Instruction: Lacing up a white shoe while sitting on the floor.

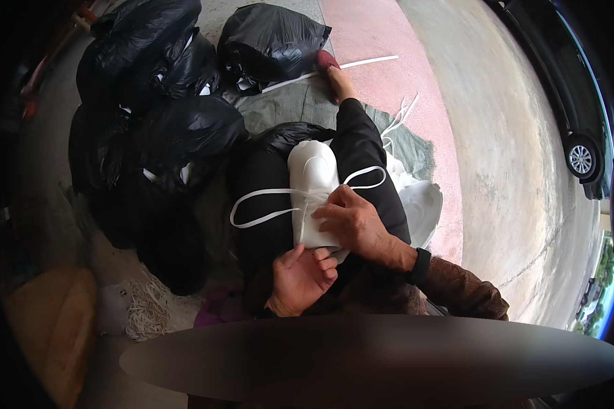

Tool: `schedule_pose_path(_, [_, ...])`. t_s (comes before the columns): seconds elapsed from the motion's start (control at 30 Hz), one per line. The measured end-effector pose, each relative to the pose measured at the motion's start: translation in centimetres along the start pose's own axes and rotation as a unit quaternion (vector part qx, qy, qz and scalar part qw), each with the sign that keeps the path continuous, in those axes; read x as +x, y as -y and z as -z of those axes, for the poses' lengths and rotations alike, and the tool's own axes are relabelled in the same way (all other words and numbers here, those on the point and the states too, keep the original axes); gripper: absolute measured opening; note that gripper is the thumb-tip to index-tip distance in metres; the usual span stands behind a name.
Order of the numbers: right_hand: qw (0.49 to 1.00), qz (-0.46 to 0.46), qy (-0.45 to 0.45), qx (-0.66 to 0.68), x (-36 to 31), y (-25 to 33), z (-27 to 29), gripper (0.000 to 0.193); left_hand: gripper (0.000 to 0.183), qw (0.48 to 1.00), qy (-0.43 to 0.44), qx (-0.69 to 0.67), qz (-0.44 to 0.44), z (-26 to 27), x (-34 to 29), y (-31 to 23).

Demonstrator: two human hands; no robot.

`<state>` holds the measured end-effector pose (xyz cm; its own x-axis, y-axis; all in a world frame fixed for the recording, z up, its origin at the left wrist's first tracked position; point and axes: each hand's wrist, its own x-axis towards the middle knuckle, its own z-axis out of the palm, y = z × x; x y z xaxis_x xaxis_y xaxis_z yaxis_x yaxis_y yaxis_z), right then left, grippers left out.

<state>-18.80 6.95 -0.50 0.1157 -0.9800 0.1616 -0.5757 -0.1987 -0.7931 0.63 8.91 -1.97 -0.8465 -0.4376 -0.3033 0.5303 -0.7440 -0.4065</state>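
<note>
the white shoe (312, 167) lies along the lap, between the thighs in black trousers (259, 174), its toe pointing away from the body and its lacing side up. the legs probably serve as a soft stand, and this heel-near position seems to leave the lacing within easy reach of both hands.

the right hand (353, 221) comes over the shoe from the side, its fingers bent down at the lacing; the knuckles hide the tips, so i cannot tell whether they pinch a lace. the left hand (299, 281) is at the heel end, palm turned up and fingers loosely curled, with the thumb tip at the shoe's edge, perhaps to steady it; whether it grips is unclear. the white lace (260, 195) makes 2 wide loops, 1 on each side, spread across the trousers.

just beside the right leg, more white shoes (421, 204) lie near a grey-green sheet (280, 105). black bags (140, 75) crowd the left, and a tangle of pale strings (149, 308) rests on the floor near them. a car (580, 116) stands well apart on the right. the right hand blocks much of the lacing, and a blurred oval covers the area below the wrists.
</note>
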Motion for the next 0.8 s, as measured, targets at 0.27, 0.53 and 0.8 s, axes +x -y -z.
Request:
schedule_pose_path(0.27, [0.944, 0.139, 0.108, 0.279, -0.3, 14.6, -2.8, 0.014, 0.027, 0.998, -0.023, 0.059, 0.007, -7.6, -2.9, -3.9])
schedule_pose_path(0.53, [0.983, -0.141, -0.086, 0.075, 0.5, 2.6, 1.2, 0.017, 0.019, 0.408, -0.184, 0.892, -0.071, -10.5, -16.4, -7.1])
schedule_pose_path(0.8, [0.989, -0.095, 0.028, -0.112, 3.1, 1.9, -1.7, 0.032, 0.044, 0.163, -0.185, 0.930, -0.272, -8.5, -9.7, -5.1])
